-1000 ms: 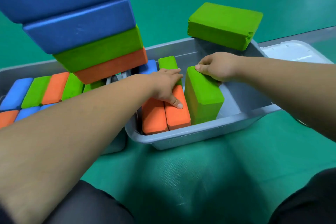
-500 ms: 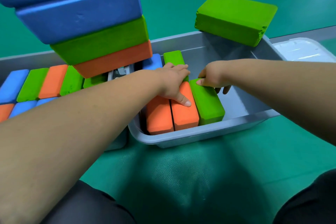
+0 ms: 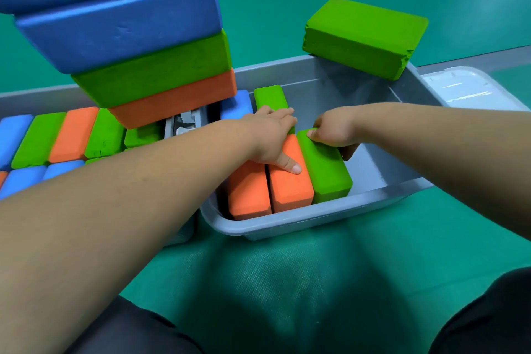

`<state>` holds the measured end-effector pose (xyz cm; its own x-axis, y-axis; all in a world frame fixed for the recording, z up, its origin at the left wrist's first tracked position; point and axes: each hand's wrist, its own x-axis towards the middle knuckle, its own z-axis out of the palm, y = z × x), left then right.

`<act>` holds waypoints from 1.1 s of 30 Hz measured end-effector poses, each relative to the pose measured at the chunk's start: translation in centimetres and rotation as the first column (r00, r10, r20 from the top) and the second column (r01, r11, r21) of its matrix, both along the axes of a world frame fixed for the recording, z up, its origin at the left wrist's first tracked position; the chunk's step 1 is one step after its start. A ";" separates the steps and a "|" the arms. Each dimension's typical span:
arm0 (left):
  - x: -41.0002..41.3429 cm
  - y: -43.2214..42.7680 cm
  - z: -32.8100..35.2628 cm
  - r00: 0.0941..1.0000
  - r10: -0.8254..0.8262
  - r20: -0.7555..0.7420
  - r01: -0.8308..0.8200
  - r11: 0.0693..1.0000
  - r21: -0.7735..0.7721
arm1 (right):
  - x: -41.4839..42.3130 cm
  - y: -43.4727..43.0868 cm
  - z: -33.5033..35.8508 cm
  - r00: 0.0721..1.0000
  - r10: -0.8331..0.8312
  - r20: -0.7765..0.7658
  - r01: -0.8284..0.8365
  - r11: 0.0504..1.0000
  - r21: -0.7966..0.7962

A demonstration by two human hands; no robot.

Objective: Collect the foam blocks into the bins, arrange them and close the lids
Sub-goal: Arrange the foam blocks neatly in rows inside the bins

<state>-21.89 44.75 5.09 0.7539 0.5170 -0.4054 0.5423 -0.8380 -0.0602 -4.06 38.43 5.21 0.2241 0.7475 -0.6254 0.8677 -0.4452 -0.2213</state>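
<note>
In the grey bin [image 3: 316, 217] on the right, two orange blocks [image 3: 290, 190] stand side by side on edge, with a green block [image 3: 327, 172] against them. My right hand [image 3: 334, 131] grips the far end of that green block. My left hand [image 3: 273, 138] lies flat on the orange blocks, fingers spread, holding nothing. Behind it stand another green block [image 3: 270, 96] and a blue one [image 3: 237, 106]. A large green block [image 3: 362, 36] rests on the bin's far right corner.
A second bin on the left holds rows of blue, green and orange blocks [image 3: 71, 135]. A stack of blue, green and orange blocks [image 3: 138, 46] towers over it. A white lid [image 3: 471, 89] lies at the far right. My knees are at the bottom.
The green block went from tilted upright in my right hand to lying down in the bin against the orange blocks. My left hand stayed on the orange blocks.
</note>
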 end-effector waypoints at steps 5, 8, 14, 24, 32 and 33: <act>0.8 -0.3 0.6 1.000 -0.012 -0.028 0.012 1.000 0.005 | 0.4 -0.9 0.0 0.966 0.190 0.176 -0.203 0.977 0.060; 1.9 -0.7 0.9 0.998 0.052 -0.036 -0.053 0.998 -0.015 | 0.9 -1.5 0.8 0.934 0.237 0.267 -0.284 0.947 0.151; 3.7 -2.5 0.3 0.996 0.046 0.071 -0.051 0.997 0.060 | 2.9 -2.0 5.9 0.883 0.082 0.462 -0.378 0.708 0.596; 4.3 -4.6 0.1 0.994 -0.016 0.112 0.020 0.999 -0.038 | 10.1 -3.9 4.6 0.667 -0.106 0.738 -0.355 0.825 0.439; 4.8 -6.1 0.1 0.998 -0.006 -0.058 0.004 0.999 -0.033 | 10.7 -2.6 4.4 0.695 -0.107 0.711 -0.322 0.838 0.441; 4.8 -6.3 0.1 0.999 -0.005 -0.050 0.003 1.000 -0.027 | 10.7 -2.5 4.3 0.691 -0.110 0.715 -0.319 0.841 0.437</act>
